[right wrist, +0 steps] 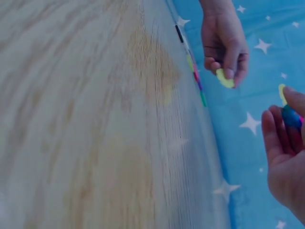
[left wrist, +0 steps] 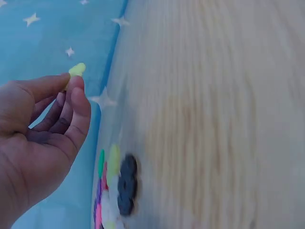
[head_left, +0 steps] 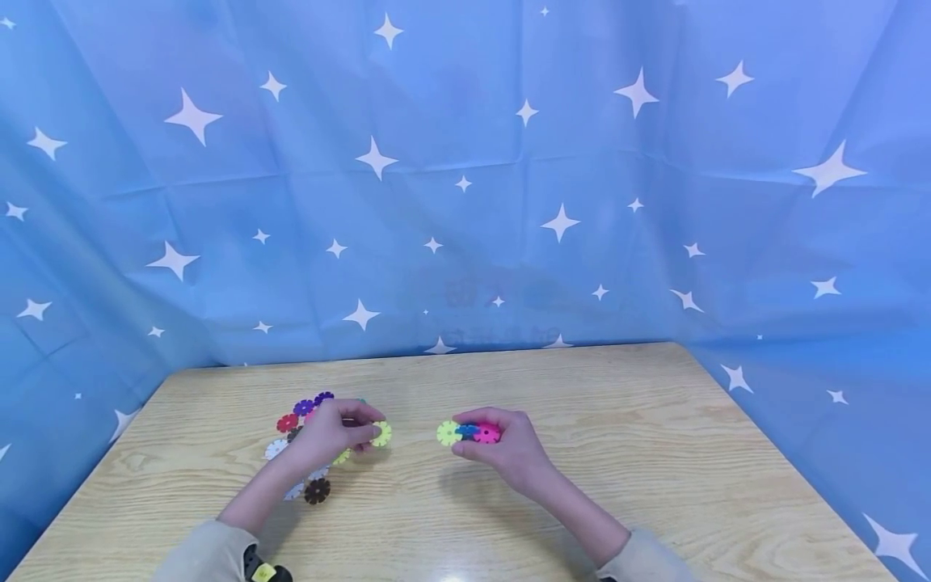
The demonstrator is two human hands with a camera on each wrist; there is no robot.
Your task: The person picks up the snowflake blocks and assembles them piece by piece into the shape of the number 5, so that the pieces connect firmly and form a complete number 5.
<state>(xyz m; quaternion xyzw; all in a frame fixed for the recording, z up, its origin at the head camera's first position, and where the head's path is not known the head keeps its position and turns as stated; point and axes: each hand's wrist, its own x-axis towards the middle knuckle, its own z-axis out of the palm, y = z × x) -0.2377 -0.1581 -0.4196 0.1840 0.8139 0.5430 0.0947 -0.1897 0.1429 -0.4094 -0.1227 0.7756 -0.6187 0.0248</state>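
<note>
Between thumb and fingers, my left hand (head_left: 330, 436) pinches a yellow notched disc (head_left: 382, 434), held above the table; the left wrist view shows the same yellow disc (left wrist: 77, 69) at the fingertips. Across from it, my right hand (head_left: 511, 447) grips a short row of joined notched discs: a yellow disc (head_left: 447, 433) at the inner end, a blue disc (head_left: 468, 431) in the middle and a pink disc (head_left: 487, 433) nearest the palm. A gap separates the two hands. In the right wrist view my right hand (right wrist: 288, 176) is partly cut off by the frame edge.
Loose notched discs in several colours lie under and around the left forearm, among them a black disc (head_left: 317, 491), a red disc (head_left: 287, 423) and a white disc (head_left: 276, 449). The wooden table (head_left: 618, 404) ends at a blue star-patterned cloth (head_left: 465, 202).
</note>
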